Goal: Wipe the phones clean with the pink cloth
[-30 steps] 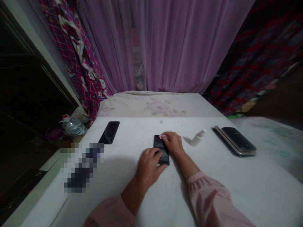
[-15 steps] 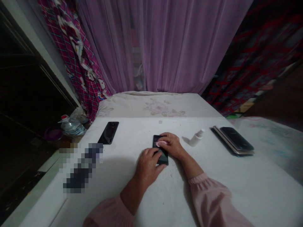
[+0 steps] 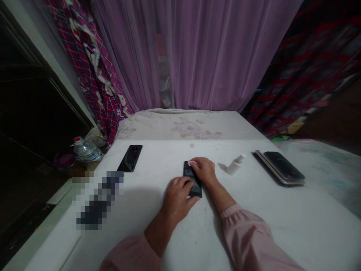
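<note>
A dark smartphone point(image 3: 195, 191) lies flat on the white-covered table, screen up. My left hand point(image 3: 178, 195) grips its near end, fingers over the left edge and thumb at the bottom edge. At the far end, my right hand point(image 3: 205, 170) presses a small pink cloth or pad point(image 3: 193, 163) onto the glass; the fingers are closed on it and hide most of it. A small white spray bottle point(image 3: 235, 165) stands to the right of my right hand.
Another dark phone point(image 3: 130, 158) lies at the left, with a blurred-out patch point(image 3: 101, 201) nearer me. A stack of phones point(image 3: 282, 168) sits at the right. Beyond the table's left edge stands a clear water jug point(image 3: 87, 149). Purple curtains point(image 3: 208, 56) hang behind.
My right hand has slid the pink cloth or pad toward the phone's far end, uncovering more of the screen. My left hand keeps its grip on the phone.
</note>
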`<state>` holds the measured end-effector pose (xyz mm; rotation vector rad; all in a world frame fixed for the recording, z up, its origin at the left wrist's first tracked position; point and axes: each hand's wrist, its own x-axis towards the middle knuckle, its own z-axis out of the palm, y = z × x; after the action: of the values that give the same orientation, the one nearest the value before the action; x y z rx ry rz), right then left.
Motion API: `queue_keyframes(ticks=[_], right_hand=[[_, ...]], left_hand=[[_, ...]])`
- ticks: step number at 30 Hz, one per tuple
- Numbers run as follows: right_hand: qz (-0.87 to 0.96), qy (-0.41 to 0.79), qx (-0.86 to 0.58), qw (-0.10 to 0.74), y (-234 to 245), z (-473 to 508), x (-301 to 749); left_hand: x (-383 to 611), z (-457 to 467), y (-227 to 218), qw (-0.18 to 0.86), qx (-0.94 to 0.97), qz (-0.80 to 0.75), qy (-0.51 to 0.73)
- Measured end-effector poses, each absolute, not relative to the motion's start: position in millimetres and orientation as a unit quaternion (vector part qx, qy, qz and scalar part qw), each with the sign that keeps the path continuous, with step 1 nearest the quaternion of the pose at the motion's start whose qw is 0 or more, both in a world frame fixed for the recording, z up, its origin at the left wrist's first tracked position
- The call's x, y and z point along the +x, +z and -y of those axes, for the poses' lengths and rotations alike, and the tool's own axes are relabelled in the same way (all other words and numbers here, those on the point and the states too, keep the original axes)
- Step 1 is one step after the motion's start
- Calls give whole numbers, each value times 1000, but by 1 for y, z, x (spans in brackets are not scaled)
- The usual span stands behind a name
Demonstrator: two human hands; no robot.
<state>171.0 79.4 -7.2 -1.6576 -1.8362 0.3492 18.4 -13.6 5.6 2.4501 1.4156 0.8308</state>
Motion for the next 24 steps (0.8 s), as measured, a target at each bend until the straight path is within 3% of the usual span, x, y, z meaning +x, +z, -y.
queue_keyframes(ticks=[6,13,24], right_hand=[[732,197,-557,339,-6,-76,182],[778,253,-491,298,-10,-71,199],[732,167,-561,349,-9,-76,182]], left_hand=[[19,13,6,97,822,-484,284],[16,12,5,98,826,-479,282],[18,13,8,95,826,-483,274]])
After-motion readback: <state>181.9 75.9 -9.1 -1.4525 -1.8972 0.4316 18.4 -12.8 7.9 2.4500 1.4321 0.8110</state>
